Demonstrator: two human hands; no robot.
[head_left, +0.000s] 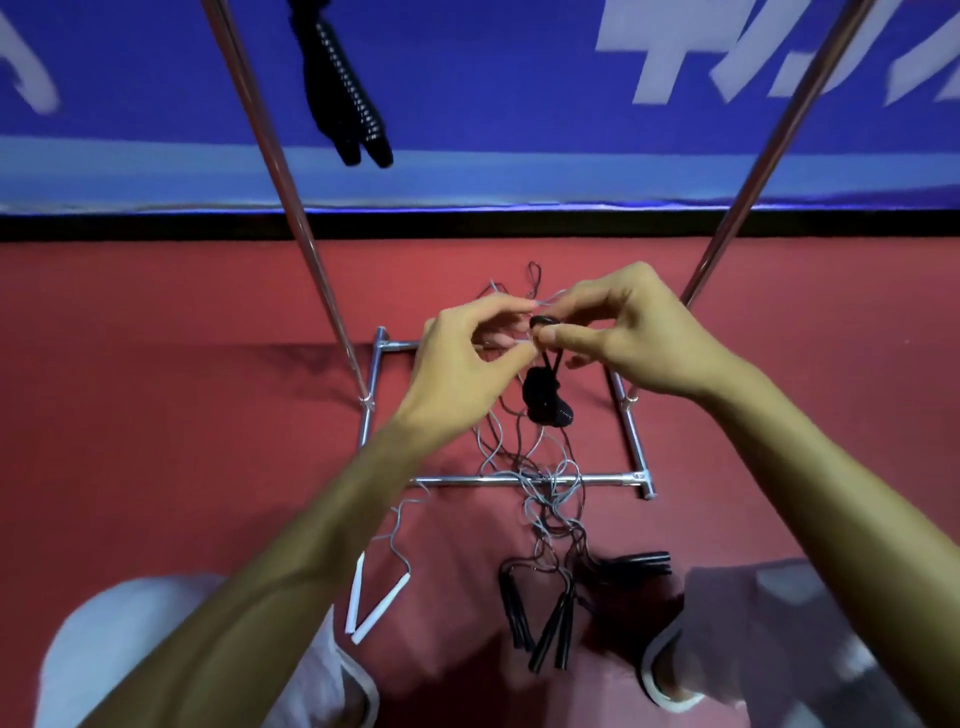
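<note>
Below and left of the grip, white jump-rope handles lie on the red mat. Our left hand pinches the black cord loop, and our right hand pinches it from the other side. Just under the pinch hangs a black bundle, over the steel frame base that rings tangled cords. Black handles lie lower right.

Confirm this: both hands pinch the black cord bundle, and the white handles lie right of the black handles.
Wrong side: the head view shows the white handles lying left of the black handles. Both the left hand and the right hand do pinch the black cord bundle.
</note>
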